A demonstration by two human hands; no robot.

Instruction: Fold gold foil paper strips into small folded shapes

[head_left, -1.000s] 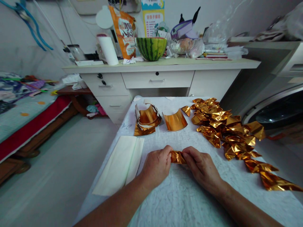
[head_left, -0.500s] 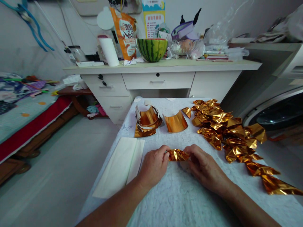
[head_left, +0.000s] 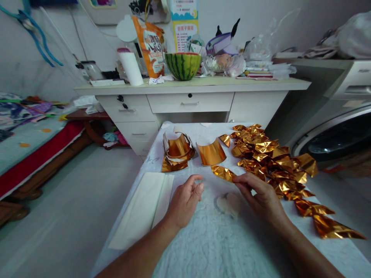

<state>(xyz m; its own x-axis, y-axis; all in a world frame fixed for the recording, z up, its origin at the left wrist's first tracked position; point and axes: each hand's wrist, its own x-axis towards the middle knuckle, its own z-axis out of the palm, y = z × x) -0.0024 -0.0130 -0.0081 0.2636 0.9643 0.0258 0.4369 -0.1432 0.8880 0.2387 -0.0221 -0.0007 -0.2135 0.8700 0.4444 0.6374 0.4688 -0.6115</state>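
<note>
Between the thumb and fingers of my right hand (head_left: 256, 191) is one end of a folded gold foil paper piece (head_left: 222, 173), held above the table and pointing left. My left hand (head_left: 185, 200) holds nothing; its thumb and forefinger are a little apart beside the white paper sheets (head_left: 142, 210). A curved gold foil sheet (head_left: 213, 153) lies just beyond the held piece. Left of it sits a curled stack of gold sheets (head_left: 177, 151). Many folded foil pieces form a pile (head_left: 266, 154) on the right side of the table.
A pale cloth covers the table (head_left: 203, 247). Behind it stands a white desk (head_left: 191, 88) with a cut watermelon (head_left: 183, 66), an orange snack bag (head_left: 149, 48) and a paper roll (head_left: 131, 67). A washing machine (head_left: 327, 104) is at right, a bed (head_left: 43, 143) at left.
My left hand has let go of the folded foil piece. My right hand has carried it slightly up and right, toward the pile. The view has shifted a little.
</note>
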